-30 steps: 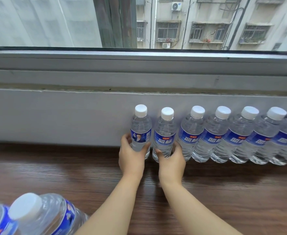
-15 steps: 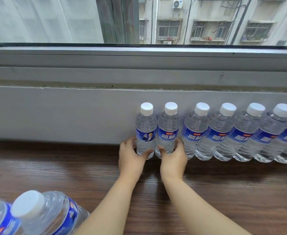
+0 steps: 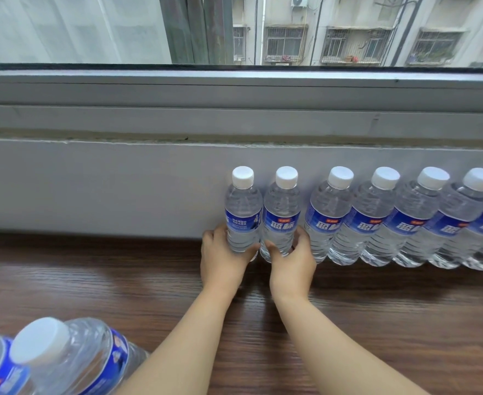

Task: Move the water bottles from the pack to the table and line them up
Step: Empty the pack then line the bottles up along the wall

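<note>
Hands placing two water bottles at the left end of a row on a wooden desk (image 3: 92, 280).
Left hand (image 3: 221, 259) has its grip curled round the base of the leftmost bottle (image 3: 243, 215); right hand (image 3: 291, 262) has its grip clamped on the second bottle (image 3: 281, 215), the two bottles touching. Both stand upright against the white wall (image 3: 92, 183) under the window frame (image 3: 234, 89), a narrow gap separating them from the row of bottles (image 3: 405, 220) extending to the right edge. Bare desk lies to the left of them and nearer the viewer. Remaining pack bottles (image 3: 63, 357) sit at the lower-left corner.
</note>
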`<state>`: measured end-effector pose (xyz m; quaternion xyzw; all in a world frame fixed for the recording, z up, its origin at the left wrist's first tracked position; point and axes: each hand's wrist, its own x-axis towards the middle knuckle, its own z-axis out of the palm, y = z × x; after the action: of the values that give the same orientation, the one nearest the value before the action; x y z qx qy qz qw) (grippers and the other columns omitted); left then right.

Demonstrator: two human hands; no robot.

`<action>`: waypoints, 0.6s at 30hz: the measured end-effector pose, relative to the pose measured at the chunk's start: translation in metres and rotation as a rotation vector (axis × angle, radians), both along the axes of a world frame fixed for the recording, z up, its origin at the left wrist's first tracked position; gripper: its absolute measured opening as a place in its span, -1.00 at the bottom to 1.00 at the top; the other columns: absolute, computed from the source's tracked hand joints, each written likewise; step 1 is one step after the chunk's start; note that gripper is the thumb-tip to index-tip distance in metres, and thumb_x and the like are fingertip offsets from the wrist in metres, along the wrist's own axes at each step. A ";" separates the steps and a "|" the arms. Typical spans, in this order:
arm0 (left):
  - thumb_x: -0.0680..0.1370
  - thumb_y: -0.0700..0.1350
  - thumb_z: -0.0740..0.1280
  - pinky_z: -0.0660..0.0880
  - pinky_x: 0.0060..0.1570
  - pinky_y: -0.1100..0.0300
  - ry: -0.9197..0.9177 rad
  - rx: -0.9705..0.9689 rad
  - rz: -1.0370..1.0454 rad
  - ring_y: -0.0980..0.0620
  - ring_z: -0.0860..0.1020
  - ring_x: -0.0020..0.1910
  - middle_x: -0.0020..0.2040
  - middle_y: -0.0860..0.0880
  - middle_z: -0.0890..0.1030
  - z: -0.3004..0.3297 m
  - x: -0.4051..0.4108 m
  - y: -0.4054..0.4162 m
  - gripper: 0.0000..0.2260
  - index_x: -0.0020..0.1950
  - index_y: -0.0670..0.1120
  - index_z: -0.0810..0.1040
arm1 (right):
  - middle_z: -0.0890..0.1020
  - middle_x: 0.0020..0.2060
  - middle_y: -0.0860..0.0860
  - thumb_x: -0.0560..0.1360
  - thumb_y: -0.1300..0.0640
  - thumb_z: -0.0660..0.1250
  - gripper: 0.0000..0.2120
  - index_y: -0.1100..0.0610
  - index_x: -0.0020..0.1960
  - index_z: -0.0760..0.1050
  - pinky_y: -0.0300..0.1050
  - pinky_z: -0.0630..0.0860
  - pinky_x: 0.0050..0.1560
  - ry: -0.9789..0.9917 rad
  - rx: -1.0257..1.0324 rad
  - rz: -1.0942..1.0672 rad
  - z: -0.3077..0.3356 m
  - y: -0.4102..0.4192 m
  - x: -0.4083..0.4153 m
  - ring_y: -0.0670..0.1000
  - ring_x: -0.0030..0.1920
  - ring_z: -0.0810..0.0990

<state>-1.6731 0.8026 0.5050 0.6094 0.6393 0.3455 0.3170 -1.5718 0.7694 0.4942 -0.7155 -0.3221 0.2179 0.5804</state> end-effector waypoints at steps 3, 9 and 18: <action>0.30 -0.09 0.51 0.53 0.02 0.07 -0.163 0.038 -0.042 0.14 0.56 -0.04 -0.05 0.05 0.55 0.005 0.002 -0.002 -0.71 -0.10 0.11 0.48 | 0.56 -0.04 -0.17 0.38 0.22 0.49 -0.56 0.02 0.21 0.47 -0.28 0.36 0.03 0.005 0.002 0.006 0.000 0.000 0.002 -0.16 -0.01 0.53; 0.39 -0.20 0.46 0.44 -0.01 0.29 -0.308 0.036 -0.097 0.40 0.51 -0.06 -0.09 0.25 0.56 -0.006 -0.003 -0.003 -0.61 -0.08 0.28 0.43 | 0.55 -0.03 -0.16 0.39 0.23 0.48 -0.56 0.05 0.23 0.46 -0.30 0.34 0.02 0.010 -0.006 0.005 0.001 0.000 0.001 -0.15 -0.01 0.51; 0.26 0.12 0.53 0.49 0.08 -0.01 0.094 0.037 0.060 -0.11 0.48 0.18 0.12 -0.07 0.48 -0.005 0.007 0.002 -0.44 0.17 -0.04 0.47 | 0.50 -0.05 -0.18 0.41 0.24 0.46 -0.54 0.07 0.26 0.43 -0.33 0.31 0.00 0.032 -0.018 0.005 0.003 -0.002 0.000 -0.17 -0.01 0.46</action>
<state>-1.6658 0.8044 0.5005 0.6113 0.6651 0.3376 0.2645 -1.5717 0.7676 0.4971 -0.7165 -0.3125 0.2335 0.5784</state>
